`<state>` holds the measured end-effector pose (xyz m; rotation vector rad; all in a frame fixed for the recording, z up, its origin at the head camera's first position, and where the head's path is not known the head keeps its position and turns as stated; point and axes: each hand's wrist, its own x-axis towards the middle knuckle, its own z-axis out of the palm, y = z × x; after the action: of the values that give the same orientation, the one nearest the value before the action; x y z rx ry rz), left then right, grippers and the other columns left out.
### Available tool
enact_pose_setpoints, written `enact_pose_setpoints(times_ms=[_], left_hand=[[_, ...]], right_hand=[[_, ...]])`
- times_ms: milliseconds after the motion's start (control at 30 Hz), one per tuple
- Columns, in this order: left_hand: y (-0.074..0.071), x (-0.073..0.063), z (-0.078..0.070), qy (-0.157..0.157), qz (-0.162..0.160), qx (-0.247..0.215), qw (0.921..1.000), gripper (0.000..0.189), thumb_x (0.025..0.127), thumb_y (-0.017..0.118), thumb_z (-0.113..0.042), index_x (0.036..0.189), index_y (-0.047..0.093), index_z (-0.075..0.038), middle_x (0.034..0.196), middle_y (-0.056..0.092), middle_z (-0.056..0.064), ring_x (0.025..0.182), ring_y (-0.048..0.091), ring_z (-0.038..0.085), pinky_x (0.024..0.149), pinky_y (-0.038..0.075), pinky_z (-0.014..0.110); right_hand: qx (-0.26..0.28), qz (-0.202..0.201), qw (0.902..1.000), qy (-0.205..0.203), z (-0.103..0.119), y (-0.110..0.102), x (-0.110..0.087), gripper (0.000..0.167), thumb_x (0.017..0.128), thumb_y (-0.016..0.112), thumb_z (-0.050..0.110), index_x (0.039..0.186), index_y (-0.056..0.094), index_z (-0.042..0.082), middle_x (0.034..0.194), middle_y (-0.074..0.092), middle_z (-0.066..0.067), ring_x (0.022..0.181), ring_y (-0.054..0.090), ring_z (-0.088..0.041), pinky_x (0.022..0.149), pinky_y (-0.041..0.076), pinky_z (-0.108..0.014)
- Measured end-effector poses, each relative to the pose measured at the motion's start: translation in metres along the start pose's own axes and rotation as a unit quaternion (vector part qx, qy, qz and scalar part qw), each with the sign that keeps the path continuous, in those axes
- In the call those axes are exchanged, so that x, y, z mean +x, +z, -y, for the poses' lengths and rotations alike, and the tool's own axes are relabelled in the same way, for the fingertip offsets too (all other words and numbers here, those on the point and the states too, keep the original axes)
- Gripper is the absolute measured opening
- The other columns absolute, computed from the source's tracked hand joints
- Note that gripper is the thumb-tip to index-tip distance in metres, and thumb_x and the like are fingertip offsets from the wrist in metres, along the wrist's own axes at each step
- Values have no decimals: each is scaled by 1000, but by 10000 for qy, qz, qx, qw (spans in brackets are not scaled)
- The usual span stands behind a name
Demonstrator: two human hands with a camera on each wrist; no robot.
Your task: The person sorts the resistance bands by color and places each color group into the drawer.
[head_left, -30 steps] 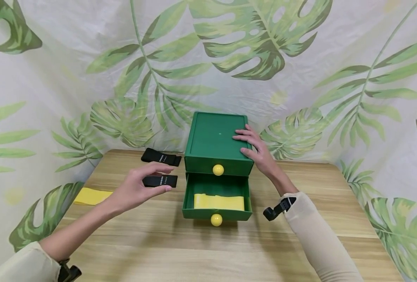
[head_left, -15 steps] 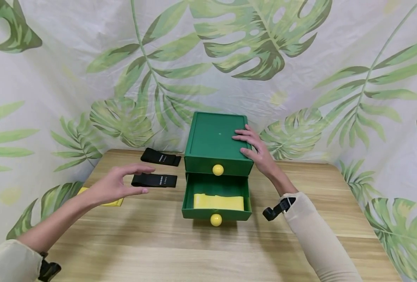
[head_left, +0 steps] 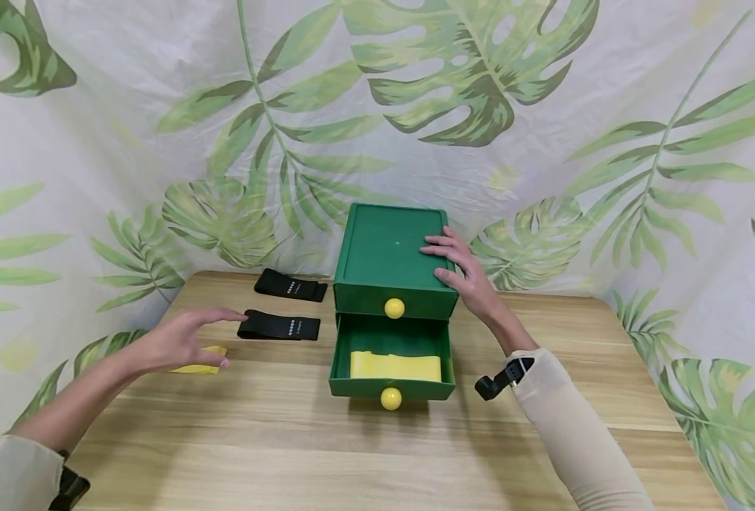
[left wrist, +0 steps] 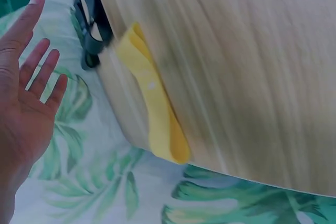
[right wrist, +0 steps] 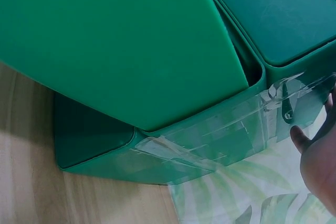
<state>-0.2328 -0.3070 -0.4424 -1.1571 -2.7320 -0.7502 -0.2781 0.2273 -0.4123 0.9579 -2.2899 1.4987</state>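
My left hand (head_left: 176, 342) hovers over the left of the table, thumb and fingers spread apart, holding nothing. Partly behind it lies a folded yellow resistance loop band (head_left: 201, 363), seen whole as a yellow loop (left wrist: 149, 93) in the left wrist view, apart from the hand (left wrist: 29, 98). My right hand (head_left: 463, 273) rests on the top right edge of a green two-drawer cabinet (head_left: 393, 245). Its lower drawer (head_left: 345, 387) is pulled out, with another yellow band (head_left: 397, 366) inside. The right wrist view shows the hand (right wrist: 320, 156) at the cabinet's taped side.
Two black loop bands lie left of the cabinet, a farther one (head_left: 290, 285) and a nearer one (head_left: 282, 326). Yellow knobs mark the closed upper drawer (head_left: 428, 301) and the lower one. A leaf-print cloth (head_left: 480, 170) hangs behind the wooden table (head_left: 352, 468).
My left hand has moved left, away from the cabinet and past the nearer black band, to the yellow band on the table. The right hand has stayed on the cabinet.
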Motion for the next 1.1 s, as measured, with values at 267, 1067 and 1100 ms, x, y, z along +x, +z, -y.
enact_pose_setpoints(times_ms=[267, 1067, 1100], left_hand=[[3, -22, 31, -68, 260, 256, 9993, 82, 65, 103, -31, 134, 69, -3, 131, 73, 12, 117, 68, 38, 96, 53, 21], [36, -52, 80, -588, 146, 664, 9960, 76, 63, 103, -38, 124, 75, -4, 121, 75, 14, 109, 70, 38, 86, 55, 36], [37, -53, 79, -626, 148, 633, 9959, 74, 64, 103, -38, 124, 76, -4, 121, 75, 14, 109, 69, 38, 86, 55, 35]], right_hand=[[21, -24, 10000, -39, -1, 0, 0, 41, 103, 54, 7, 142, 63, -1, 160, 47, -19, 164, 11, -30, 130, 5, -61], [73, -35, 10000, -51, -2, 0, 2, 40, 104, 55, 11, 141, 64, 0, 160, 47, -18, 164, 11, -30, 131, 5, -59], [71, -31, 10000, -47, -2, 0, 1, 40, 104, 55, 11, 141, 64, 0, 160, 47, -18, 164, 11, -29, 131, 5, -59]])
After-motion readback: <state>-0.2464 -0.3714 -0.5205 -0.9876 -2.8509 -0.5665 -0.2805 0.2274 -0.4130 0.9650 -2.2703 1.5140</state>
